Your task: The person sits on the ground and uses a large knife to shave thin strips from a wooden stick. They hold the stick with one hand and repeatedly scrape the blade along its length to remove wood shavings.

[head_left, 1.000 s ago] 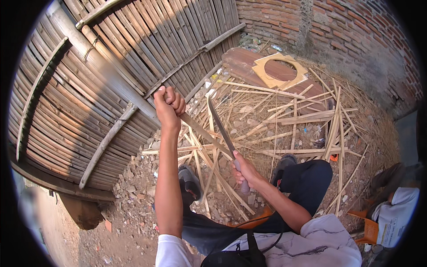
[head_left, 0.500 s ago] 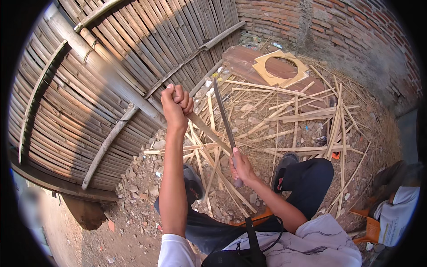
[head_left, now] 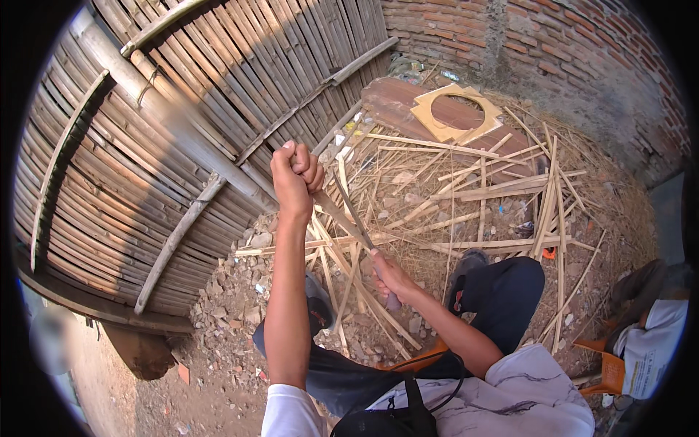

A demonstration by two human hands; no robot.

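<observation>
Closed in a fist, my left hand (head_left: pixel 295 178) grips the upper end of a bamboo strip (head_left: pixel 335 213), which slants down to the right. My right hand (head_left: pixel 394 276) is wrapped round the handle of a machete (head_left: pixel 353 210), lower and to the right. Its long dark blade points up and away, close against the strip's right side; whether the edge bites into it I cannot tell. The strip's lower end meets my right hand, where fingers and blade partly hide it. Beneath both hands, several split bamboo strips (head_left: pixel 480 195) lie crossed on the ground.
A bamboo-slat wall (head_left: pixel 182 146) rises on the left, and a brick wall (head_left: pixel 568 62) stands behind. A yellowish board with a round hole (head_left: pixel 426 116) rests on a brown panel (head_left: pixel 386 105). Rubble (head_left: pixel 226 298) covers the ground. Another person (head_left: pixel 652 353) sits at the right edge.
The machete blade has swung left and now lies nearer the bamboo strip. My left hand has shifted slightly right and down; both grips stay closed.
</observation>
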